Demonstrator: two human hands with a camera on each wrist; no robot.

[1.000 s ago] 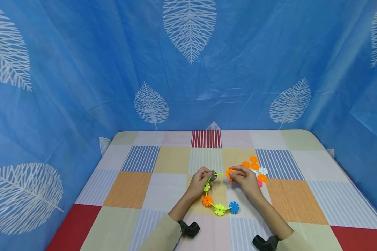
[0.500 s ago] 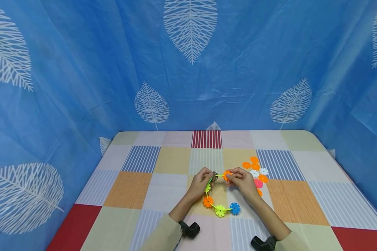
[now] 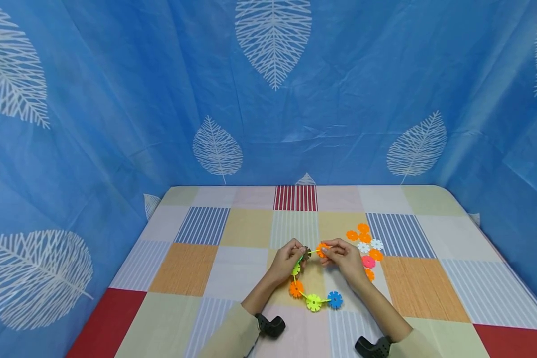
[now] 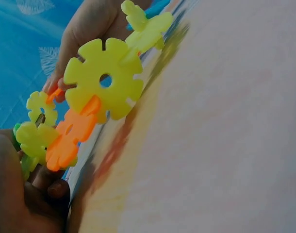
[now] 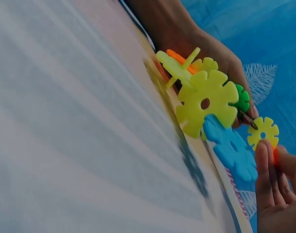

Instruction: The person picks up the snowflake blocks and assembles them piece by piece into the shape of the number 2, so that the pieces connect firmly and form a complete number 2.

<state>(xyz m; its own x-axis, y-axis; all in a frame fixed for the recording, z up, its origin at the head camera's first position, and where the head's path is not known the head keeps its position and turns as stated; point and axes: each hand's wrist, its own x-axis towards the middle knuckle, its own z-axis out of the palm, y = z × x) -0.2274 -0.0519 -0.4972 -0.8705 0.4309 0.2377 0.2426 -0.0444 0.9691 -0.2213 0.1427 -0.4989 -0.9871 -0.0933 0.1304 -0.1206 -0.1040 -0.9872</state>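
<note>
My left hand point(image 3: 285, 263) pinches a chain of slotted, flower-shaped plastic discs at its brown disc point(image 3: 308, 253). A yellow disc point(image 5: 263, 133) stands out from the brown one, seen edge-on from the head. An orange disc point(image 3: 320, 249) is pinched in my right hand point(image 3: 345, 259) and meets that yellow disc; the fingers hide how deep the slots engage. From the left hand the chain hangs through green, yellow and orange point(image 3: 296, 289) discs to another yellow disc point(image 3: 313, 302) and a blue end disc point(image 3: 335, 300). The wrist views show this lower part above the table.
Loose discs lie right of my right hand: several orange ones point(image 3: 376, 254), white ones point(image 3: 377, 244) and a pink one point(image 3: 368, 261). A patchwork cloth point(image 3: 241, 268) covers the table. Blue leaf-patterned curtain point(image 3: 331, 99) surrounds its back and sides.
My right hand has moved left with the orange disc, bringing it from apart to against the yellow disc. The left hand has stayed nearly in place, and the chain hangs much as before.
</note>
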